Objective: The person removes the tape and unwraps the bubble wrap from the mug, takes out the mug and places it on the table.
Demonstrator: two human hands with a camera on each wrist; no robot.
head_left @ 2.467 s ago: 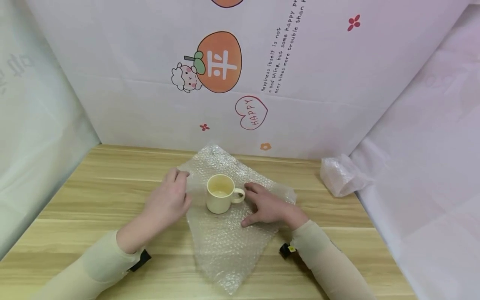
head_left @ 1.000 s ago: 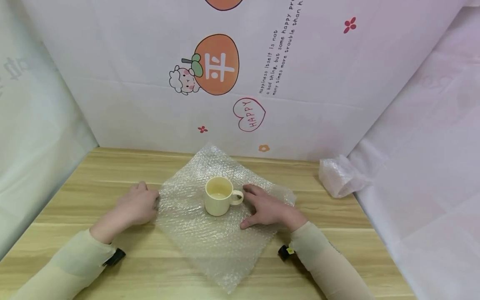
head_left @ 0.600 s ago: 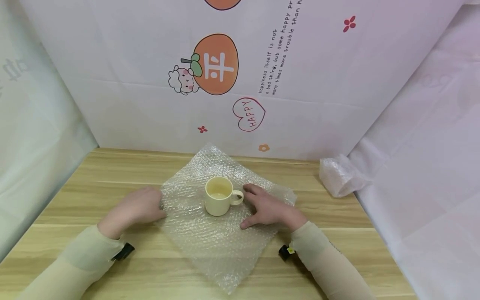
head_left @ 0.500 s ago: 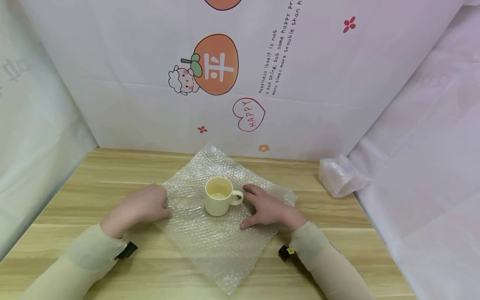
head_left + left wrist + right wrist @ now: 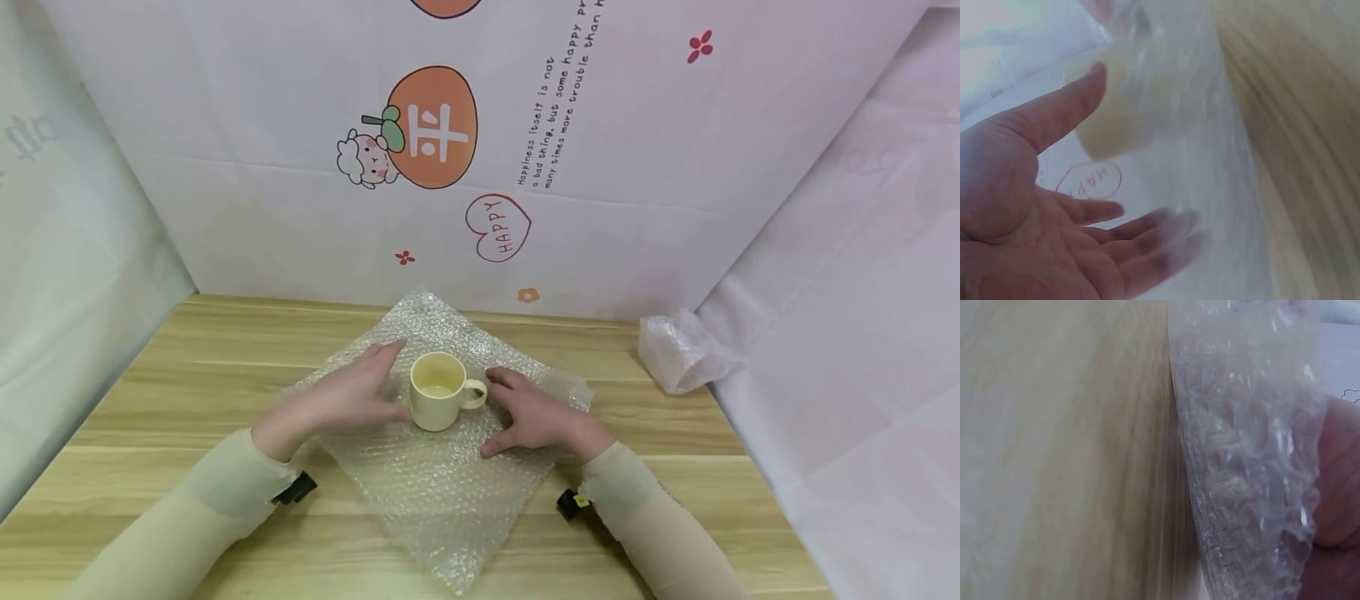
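Note:
A pale yellow mug [image 5: 433, 412] stands upright on a sheet of bubble wrap [image 5: 450, 500], its handle turned to the right. Close by the mug's left side is my left hand [image 5: 352, 398], thumb and fingers spread and nothing in them. The left wrist view has the mug [image 5: 1107, 134] as a blurred yellow shape past the thumb. My right hand [image 5: 536, 414] rests on the right part of the wrap, its fingertips near the handle and its thumb apart. In the right wrist view, raised bubble wrap [image 5: 1241, 462] partly hides that hand [image 5: 1338, 487].
A crumpled bundle of bubble wrap [image 5: 678, 354] lies at the right back edge of the wooden table [image 5: 150, 392]. White printed sheeting [image 5: 300, 225] stands behind the table and along both sides.
The left hand held the wrap's left side lifted near the mug, then moved out left as that side went flat. Now it has come back right, opening beside the mug. The right hand stays put.

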